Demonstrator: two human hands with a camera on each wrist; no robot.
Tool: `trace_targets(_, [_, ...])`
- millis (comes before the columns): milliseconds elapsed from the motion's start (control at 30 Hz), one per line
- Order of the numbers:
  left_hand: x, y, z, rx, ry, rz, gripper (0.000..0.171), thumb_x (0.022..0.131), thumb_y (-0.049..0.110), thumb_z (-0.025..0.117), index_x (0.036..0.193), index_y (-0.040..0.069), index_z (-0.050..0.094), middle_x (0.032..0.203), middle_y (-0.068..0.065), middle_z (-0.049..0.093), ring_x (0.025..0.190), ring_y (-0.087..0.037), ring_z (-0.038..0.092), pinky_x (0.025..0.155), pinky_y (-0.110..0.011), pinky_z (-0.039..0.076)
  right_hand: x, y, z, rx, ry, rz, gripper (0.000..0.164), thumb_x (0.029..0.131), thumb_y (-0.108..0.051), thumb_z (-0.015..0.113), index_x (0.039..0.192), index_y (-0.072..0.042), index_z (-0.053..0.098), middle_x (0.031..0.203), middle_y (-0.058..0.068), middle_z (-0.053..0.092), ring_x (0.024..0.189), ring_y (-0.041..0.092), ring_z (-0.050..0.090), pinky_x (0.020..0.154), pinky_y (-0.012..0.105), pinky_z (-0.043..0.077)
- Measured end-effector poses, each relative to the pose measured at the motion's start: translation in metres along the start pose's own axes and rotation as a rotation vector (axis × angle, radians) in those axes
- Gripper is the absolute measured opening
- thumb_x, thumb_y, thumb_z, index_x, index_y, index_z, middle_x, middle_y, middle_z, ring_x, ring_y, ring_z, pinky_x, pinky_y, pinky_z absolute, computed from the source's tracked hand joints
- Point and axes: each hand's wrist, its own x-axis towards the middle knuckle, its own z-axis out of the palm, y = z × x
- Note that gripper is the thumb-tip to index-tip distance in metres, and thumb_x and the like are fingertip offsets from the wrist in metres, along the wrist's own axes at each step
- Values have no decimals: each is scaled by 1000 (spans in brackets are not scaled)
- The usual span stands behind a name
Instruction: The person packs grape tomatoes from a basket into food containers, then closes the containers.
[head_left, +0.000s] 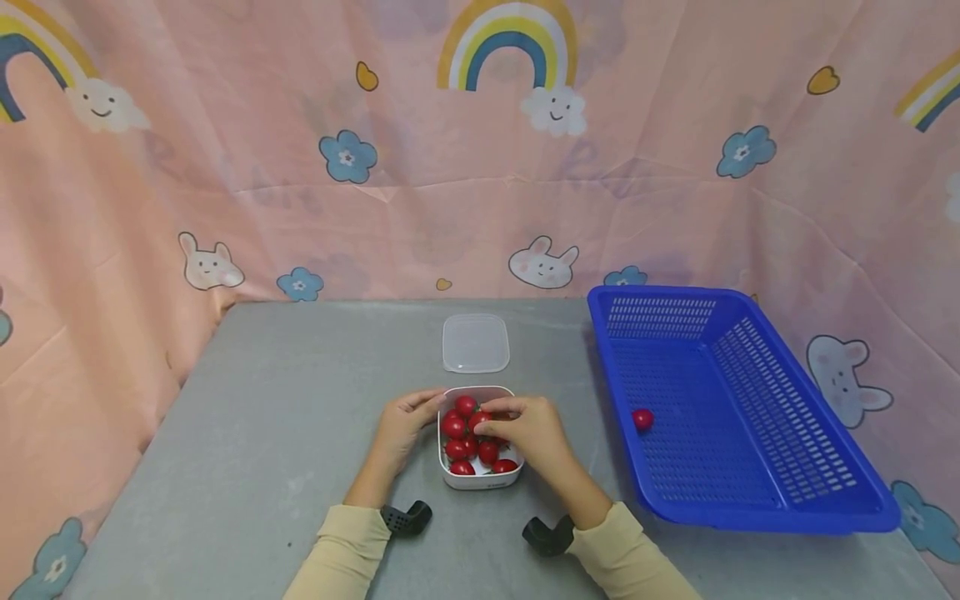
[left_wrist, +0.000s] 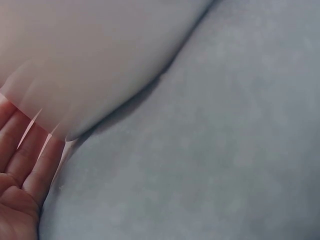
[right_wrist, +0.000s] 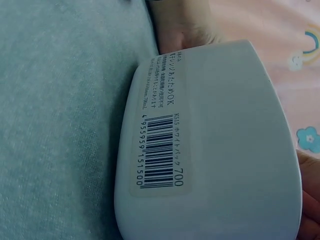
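Note:
A white plastic container [head_left: 480,482] stands on the table, holding several red cherry tomatoes [head_left: 453,427]. My left hand [head_left: 401,429] rests against the container's left side near the rim, its fingers fairly straight along the wall in the left wrist view [left_wrist: 30,165]. Over the tomatoes, my right hand [head_left: 534,435] pinches a cherry tomato [head_left: 478,419] between thumb and fingers, inside the rim. In the right wrist view the container's wall [right_wrist: 230,150] carries a barcode label [right_wrist: 159,150], with part of my right hand [right_wrist: 310,200] at the edge.
A clear square lid [head_left: 476,343] lies behind the container. To the right is a large blue plastic basket [head_left: 750,521] with one cherry tomato [head_left: 642,419] near its left wall. A patterned pink curtain [head_left: 420,225] hangs behind the grey table [head_left: 285,433].

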Motion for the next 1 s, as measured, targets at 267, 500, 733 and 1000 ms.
trace_targets(267, [0,0,-1,13,-7,9,29,92,10,68,114,-10,69,107,-11,76,87,-3,70,82,-20,55,0,-1,2,-47,8,-8,26,68,-15,91,91,-6,81,91,10,78,83,17,69,74,30,58])
trace_targets(500, [1,-1,0,28,-15,15,30,92,10,68,114,-11,68,107,-10,76,88,-2,69,82,-20,55,2,2,2,-71,2,-40,26,70,-15,90,92,-5,80,90,10,78,85,19,71,77,36,59])
trace_targets(733, [0,0,0,33,-11,22,31,93,11,68,114,-12,68,105,-7,77,87,-1,69,81,-19,55,2,1,0,-40,-4,-44,25,71,-11,88,93,-3,80,91,13,78,84,20,72,77,35,60])
trace_targets(1000, [0,0,1,11,-7,20,32,92,11,69,113,-13,67,98,1,77,84,0,69,80,-19,55,-13,-23,-18,-41,42,-137,27,74,-11,86,99,-3,79,100,14,77,98,30,72,85,38,59])
